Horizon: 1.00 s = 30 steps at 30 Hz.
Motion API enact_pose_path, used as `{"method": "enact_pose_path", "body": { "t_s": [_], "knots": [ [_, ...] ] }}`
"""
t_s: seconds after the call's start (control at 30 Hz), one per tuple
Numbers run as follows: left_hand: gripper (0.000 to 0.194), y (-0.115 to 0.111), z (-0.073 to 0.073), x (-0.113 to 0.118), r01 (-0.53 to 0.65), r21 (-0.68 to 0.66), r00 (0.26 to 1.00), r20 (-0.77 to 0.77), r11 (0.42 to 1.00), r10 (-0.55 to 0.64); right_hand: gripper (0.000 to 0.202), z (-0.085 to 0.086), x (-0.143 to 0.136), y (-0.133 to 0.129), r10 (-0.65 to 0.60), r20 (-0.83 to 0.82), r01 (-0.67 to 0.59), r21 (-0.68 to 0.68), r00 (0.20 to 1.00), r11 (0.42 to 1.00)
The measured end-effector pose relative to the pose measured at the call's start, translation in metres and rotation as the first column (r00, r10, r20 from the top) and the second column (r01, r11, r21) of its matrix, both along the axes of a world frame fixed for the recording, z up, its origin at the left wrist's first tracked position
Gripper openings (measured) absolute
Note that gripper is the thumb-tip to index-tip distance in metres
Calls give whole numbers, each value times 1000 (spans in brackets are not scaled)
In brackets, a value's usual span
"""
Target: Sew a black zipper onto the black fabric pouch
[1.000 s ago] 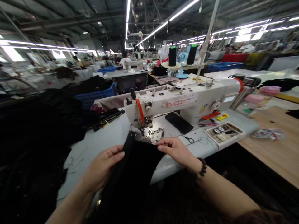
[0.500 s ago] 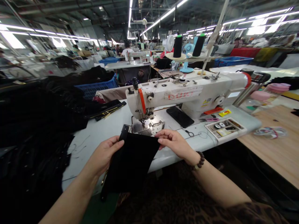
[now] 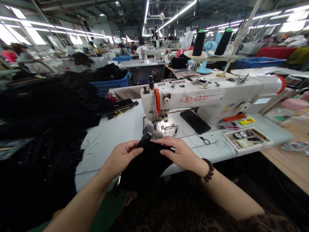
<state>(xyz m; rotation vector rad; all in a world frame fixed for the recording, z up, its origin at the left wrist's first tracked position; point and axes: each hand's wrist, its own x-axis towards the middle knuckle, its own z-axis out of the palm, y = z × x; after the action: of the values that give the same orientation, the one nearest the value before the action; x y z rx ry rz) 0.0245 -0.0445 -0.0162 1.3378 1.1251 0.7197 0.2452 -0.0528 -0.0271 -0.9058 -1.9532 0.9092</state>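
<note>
A piece of black fabric (image 3: pixel 147 164) hangs over the front edge of the sewing table, its top end close in front of the needle area of the white sewing machine (image 3: pixel 188 93). My left hand (image 3: pixel 124 156) pinches its left edge, where a darker, shinier strip (image 3: pixel 145 140) runs. My right hand (image 3: pixel 178 151) has thumb and fingers closed on the upper right part of the fabric. Lower on the left edge, a gold-coloured metal piece (image 3: pixel 118 180) shows. The machine's lamp lights the needle plate (image 3: pixel 158 129) just beyond the fabric.
A large heap of black garments (image 3: pixel 48 129) covers the left side, with several zippers (image 3: pixel 123 109) at its edge. Right of the needle lie a phone (image 3: pixel 195 121), small scissors (image 3: pixel 228 127) and a tray (image 3: pixel 247 139) with bobbins. Two black thread cones (image 3: pixel 199 43) stand behind the machine.
The fabric's top end has moved forward, closer to the needle area. My right hand has slid from its right corner inward, nearer my left hand. The view has shifted leftward.
</note>
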Motion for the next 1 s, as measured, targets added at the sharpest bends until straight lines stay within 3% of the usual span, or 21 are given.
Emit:
{"method": "enact_pose_path", "body": {
  "t_s": [0.17,0.27,0.43,0.5,0.57,0.6,0.63,0.7,0.73,0.8,0.83,0.87,0.9,1.0],
  "knots": [
    [30,-2,6,-2,133,279,970,-231,951,-68,46,-1,-4,0,145,52,-143,-41,988,989],
    [27,-5,9,0,246,336,938,-320,909,-135,43,-3,-2,0,225,52,-216,-147,973,965],
    [24,-10,8,10,312,387,911,-382,868,-157,15,-5,-3,-3,154,98,-129,-223,983,966],
    [24,-5,14,4,324,405,895,-425,855,-137,22,-12,-4,-4,124,76,-107,-201,989,974],
    [24,8,29,-10,258,498,878,-479,828,15,40,-24,-3,-3,78,14,-74,-185,997,980],
    [23,18,41,-19,176,596,856,-485,783,177,46,-32,-2,-1,43,-14,-45,-188,999,981],
    [22,31,55,-29,83,724,815,-445,685,371,45,-40,-1,1,3,-35,-10,-204,999,979],
    [25,61,85,-46,-92,934,657,-204,345,726,35,-56,0,5,-69,-18,62,-251,997,966],
    [25,80,98,-51,-110,977,581,-84,181,809,31,-62,1,7,-93,-3,89,-267,996,960],
    [25,121,115,-55,-25,996,533,-61,88,844,25,-72,3,11,-105,34,110,-266,994,958],
    [26,142,115,-55,28,993,524,-115,118,844,24,-75,4,12,-92,56,103,-250,994,963],
    [29,163,111,-53,84,971,500,-237,225,833,23,-77,5,14,-77,76,93,-224,994,970],
    [31,182,101,-51,128,918,458,-390,375,799,22,-80,6,16,-50,97,68,-193,994,979],
    [25,226,51,-46,173,813,425,-571,557,702,25,-90,10,24,60,145,-47,-89,988,995]
  ]
}}
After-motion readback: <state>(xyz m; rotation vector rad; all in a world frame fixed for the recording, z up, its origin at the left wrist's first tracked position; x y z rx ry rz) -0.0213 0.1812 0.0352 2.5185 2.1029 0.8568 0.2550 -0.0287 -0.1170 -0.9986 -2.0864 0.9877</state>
